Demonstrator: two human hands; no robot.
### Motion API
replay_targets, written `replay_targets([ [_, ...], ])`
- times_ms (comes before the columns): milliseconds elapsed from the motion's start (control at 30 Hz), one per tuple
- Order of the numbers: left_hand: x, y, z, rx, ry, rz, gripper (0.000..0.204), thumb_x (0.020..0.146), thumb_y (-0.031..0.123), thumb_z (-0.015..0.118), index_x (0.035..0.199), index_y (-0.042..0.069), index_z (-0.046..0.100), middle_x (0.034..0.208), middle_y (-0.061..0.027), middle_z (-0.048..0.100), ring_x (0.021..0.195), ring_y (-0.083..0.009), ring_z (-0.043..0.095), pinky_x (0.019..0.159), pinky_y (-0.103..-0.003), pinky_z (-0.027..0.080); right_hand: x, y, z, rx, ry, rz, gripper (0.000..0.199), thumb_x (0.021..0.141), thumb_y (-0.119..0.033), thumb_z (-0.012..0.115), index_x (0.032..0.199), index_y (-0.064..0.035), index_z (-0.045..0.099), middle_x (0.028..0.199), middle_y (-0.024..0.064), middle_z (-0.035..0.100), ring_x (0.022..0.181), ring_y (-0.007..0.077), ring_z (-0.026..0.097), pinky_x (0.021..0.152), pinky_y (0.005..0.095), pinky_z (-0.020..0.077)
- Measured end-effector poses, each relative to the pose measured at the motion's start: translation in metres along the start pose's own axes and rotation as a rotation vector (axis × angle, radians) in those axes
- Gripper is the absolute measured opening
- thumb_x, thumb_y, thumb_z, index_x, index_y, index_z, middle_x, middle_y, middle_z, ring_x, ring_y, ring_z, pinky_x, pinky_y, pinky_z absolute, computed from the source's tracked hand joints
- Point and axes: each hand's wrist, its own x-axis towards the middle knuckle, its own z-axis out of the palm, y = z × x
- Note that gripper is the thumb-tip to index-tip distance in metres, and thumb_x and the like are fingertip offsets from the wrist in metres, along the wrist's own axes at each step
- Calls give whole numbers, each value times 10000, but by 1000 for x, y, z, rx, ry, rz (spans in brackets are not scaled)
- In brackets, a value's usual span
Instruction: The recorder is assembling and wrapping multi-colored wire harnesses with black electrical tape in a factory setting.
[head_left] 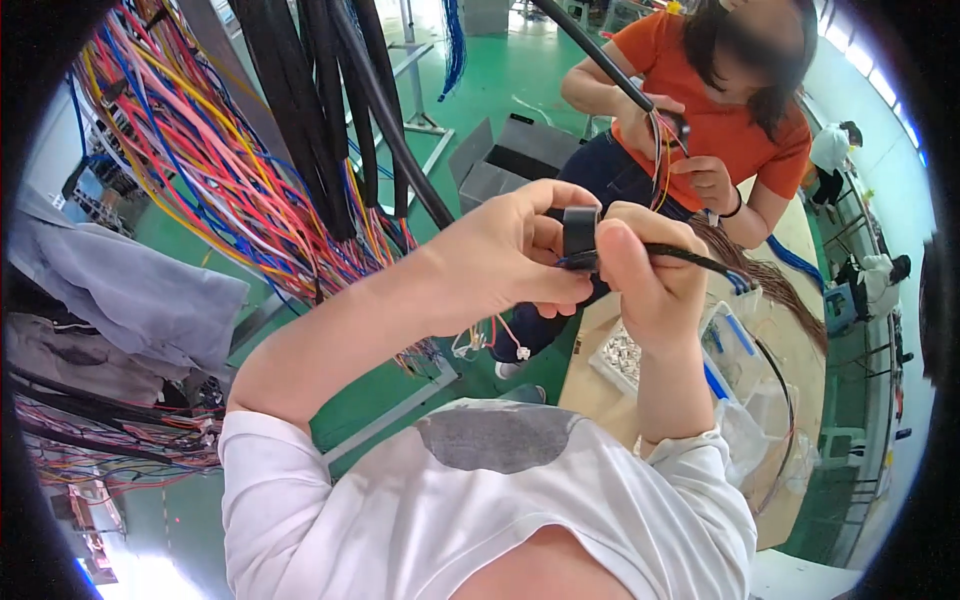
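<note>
In front of my chest, both hands are raised close together around a black cable (698, 259). My left hand (500, 250) is closed on a small black roll that looks like electrical tape (580, 232), held upright between thumb and fingers. Right beside it, my right hand (655, 270) pinches the cable, with the thumb pointing up next to the roll. From my right hand the cable runs right and bends down, with blue and dark wires showing past its sleeve. My fingers partly hide where tape and cable meet.
Thick bundles of coloured wires (230, 190) and black sleeved cables (320, 110) hang at the left. A co-worker in an orange top (740, 90) handles a cable across from me. On the wooden table (590, 400) stands a tray of small white parts (618, 360); a grey box (515, 150) sits behind.
</note>
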Motion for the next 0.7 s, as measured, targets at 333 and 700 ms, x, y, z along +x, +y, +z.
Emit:
replay_targets([
  [333,-24,2,6,-463,150,286,554,714,335,676,1082,-1,431,852,-38,506,573,-33,413,425,-159,287,-22,-3,12,359,322,109,157,825,-73,518,733,46,565,568,38,487,448,64,395,396,197,282],
  [700,-26,-13,9,299,216,348,444,665,-3,677,1046,51,454,834,-56,445,595,-62,442,487,-183,360,-14,-11,3,85,111,77,182,814,-31,497,645,28,527,519,22,457,449,75,397,411,208,270],
])
